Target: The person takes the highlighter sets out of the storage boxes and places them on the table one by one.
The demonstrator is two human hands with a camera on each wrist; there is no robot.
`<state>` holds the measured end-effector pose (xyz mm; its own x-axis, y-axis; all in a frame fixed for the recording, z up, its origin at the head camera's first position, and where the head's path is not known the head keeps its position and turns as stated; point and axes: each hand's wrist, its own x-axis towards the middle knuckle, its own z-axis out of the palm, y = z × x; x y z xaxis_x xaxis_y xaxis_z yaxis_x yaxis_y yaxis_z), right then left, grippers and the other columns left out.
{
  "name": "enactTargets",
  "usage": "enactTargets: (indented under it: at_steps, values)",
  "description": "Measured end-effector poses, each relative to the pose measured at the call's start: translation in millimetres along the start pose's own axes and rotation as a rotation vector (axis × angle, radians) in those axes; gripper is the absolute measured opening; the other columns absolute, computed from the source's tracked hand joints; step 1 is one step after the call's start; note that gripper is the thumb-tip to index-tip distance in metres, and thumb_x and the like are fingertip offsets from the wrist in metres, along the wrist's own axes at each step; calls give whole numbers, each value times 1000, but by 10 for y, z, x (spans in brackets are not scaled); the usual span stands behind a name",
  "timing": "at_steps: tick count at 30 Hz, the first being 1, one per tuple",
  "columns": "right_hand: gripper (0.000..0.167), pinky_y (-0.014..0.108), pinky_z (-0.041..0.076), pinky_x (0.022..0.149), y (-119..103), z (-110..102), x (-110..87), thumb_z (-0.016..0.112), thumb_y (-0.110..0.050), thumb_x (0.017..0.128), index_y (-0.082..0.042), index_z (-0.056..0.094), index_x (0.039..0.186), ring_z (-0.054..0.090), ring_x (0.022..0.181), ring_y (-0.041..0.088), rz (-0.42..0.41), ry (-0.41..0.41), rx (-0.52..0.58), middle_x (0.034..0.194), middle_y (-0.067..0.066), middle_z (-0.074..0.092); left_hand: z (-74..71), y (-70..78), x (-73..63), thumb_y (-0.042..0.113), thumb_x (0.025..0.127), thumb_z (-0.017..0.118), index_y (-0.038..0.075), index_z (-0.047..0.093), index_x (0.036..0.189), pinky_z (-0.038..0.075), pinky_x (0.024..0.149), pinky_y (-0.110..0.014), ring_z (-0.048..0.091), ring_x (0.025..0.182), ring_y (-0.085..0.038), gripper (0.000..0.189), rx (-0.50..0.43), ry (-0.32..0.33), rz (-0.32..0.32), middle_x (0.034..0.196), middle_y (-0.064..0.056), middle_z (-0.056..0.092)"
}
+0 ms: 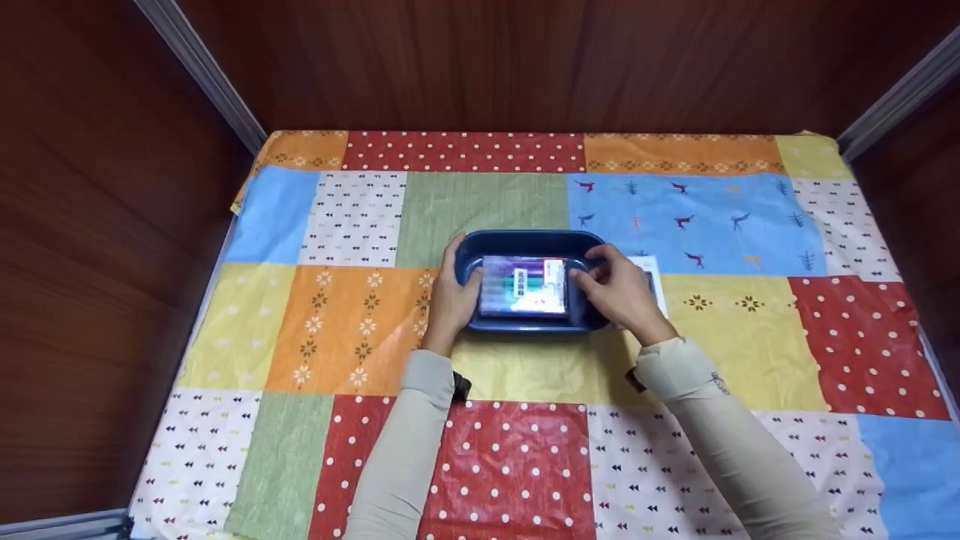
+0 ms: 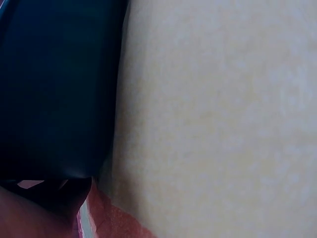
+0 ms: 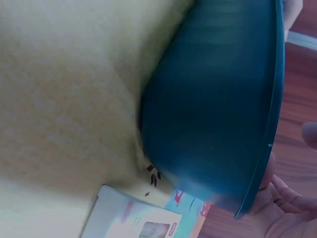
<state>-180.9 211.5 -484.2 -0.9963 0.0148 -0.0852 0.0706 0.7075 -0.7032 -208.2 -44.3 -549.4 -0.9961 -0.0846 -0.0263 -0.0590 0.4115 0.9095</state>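
- Basin (image 1: 525, 241) is gripped by the half-closed left hand (image 1: 454, 300).
- Its opposite end is gripped by the curled right hand (image 1: 622, 294).
- Packet (image 1: 523, 286) is seen between both hands.

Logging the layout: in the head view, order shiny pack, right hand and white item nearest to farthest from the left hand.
1. Shiny pack: inside the blue tray.
2. Right hand: at the tray's right end.
3. White item: right of the tray.

Patchwork cloth (image 1: 514, 469), apparently wooden panels (image 1: 525, 67).
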Motion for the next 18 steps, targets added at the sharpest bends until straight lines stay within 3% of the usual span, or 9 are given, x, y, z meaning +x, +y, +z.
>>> enactTargets:
  at_steps: [8,18]
  values:
    - [49,43,51,80,-71,11,116,63,-36,96,-4,53,131,62,87,30,-32,-115,-96,100,17,67,-17,4,1,18,97,60,28,34,156,39,117,-54,47,142,-37,65,8,3,-17,160,-7,42]
    - [54,47,51,82,-96,39,218,64,-36,96,1,52,133,63,86,30,-72,-181,-149,98,18,66,0,2,22,19,97,60,30,34,156,38,118,-54,47,142,-36,66,14,2,-17,160,-5,43]
